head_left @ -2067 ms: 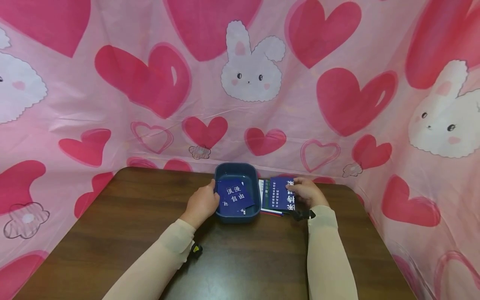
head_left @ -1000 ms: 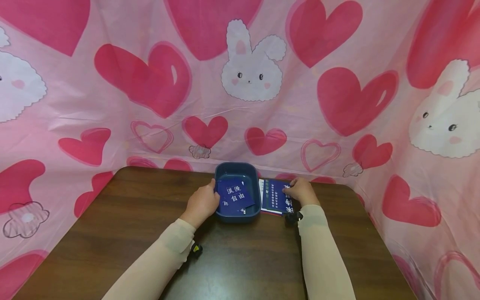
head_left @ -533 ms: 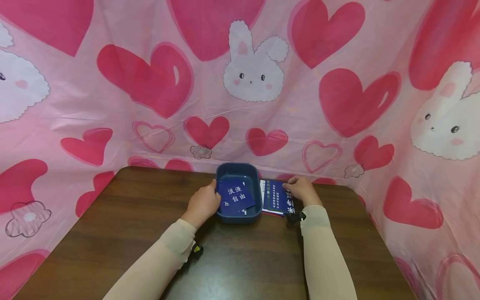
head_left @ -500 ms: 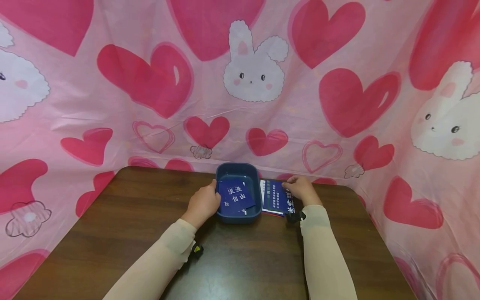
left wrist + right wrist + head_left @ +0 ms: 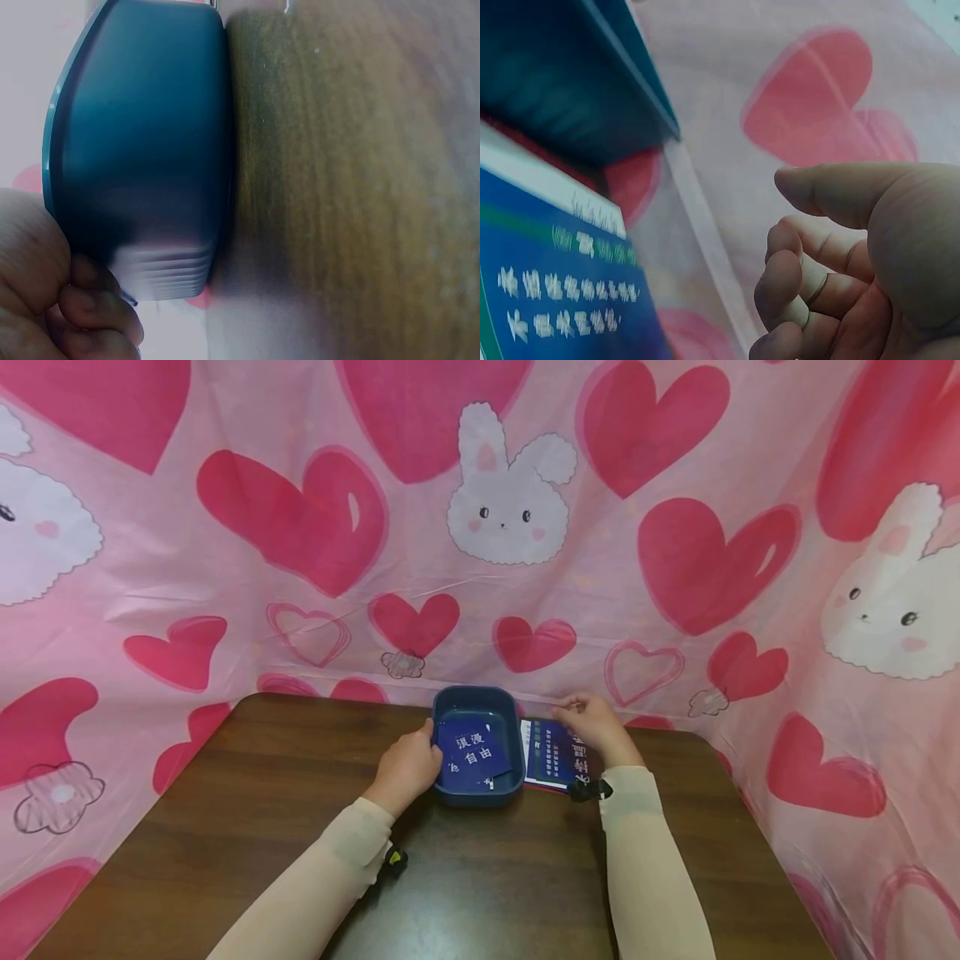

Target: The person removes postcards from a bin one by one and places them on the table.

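My left hand point(image 5: 408, 768) grips the left rim of a dark blue plastic bin point(image 5: 512, 714). In the left wrist view its curled fingers point(image 5: 97, 315) are at the corner of the bin wall point(image 5: 142, 127). Inside the bin lie blue cards point(image 5: 472, 756) with white characters. Right of the bin sits a stack of cards point(image 5: 551, 756), the top one blue with white lettering. My right hand point(image 5: 596, 722) hovers by the far right corner of this stack. The right wrist view shows its thumb and loosely bent fingers point(image 5: 780, 281) apart from the cards point(image 5: 562, 300), holding nothing.
Bin and cards rest near the back edge of a brown wooden table point(image 5: 480, 877). Behind and along both sides hangs a pink cloth point(image 5: 420, 543) with hearts and rabbits. A dark strap device point(image 5: 591, 790) is on the right wrist.
The upper blue card, first offset to the right at my right fingers, has slid left over the stack. My right hand has let go and moved toward the far edge. The left hand stays put.
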Motion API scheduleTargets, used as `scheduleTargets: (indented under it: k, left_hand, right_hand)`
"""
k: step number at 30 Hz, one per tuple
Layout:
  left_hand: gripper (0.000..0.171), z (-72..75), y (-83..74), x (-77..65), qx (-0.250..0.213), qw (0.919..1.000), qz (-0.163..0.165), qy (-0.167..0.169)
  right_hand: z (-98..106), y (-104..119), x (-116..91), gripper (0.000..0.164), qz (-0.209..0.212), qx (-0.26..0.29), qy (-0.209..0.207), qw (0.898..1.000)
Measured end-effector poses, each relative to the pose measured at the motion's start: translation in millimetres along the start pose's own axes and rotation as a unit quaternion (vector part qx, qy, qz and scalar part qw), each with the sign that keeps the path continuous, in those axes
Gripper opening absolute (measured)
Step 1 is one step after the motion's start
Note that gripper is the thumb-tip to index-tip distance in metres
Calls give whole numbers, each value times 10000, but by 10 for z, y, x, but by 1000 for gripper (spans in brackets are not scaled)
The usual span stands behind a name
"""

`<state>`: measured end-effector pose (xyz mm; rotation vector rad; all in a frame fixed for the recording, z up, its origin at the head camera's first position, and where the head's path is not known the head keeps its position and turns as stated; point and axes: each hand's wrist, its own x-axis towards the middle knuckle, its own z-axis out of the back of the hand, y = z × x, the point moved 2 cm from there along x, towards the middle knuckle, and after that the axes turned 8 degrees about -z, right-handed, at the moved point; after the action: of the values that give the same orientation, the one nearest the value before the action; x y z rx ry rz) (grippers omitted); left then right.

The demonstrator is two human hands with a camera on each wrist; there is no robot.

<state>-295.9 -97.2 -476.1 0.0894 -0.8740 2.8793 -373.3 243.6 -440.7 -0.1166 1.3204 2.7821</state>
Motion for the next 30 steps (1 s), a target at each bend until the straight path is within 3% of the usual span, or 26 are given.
scheduleTargets:
  k: [10, 19, 27, 30]
  left_hand:
    - [67, -26, -10, 7, -112, 9999, 13, 41]
    - [66, -21, 2, 2, -56, 10000, 58, 16]
    - [65, 3, 22, -3, -22, 10000, 2, -29]
    - [65, -1, 14, 2, -20, 10000, 2, -22]
  right_hand:
    - [-161, 307, -101, 33, 352, -51, 139, 9993]
    - [-479, 748, -112, 43, 491, -118, 1066, 9930]
    - [-777, 1044, 18, 54, 255, -778, 1587, 9839]
    - [-886, 1098, 51, 51, 142, -1288, 1508, 9800]
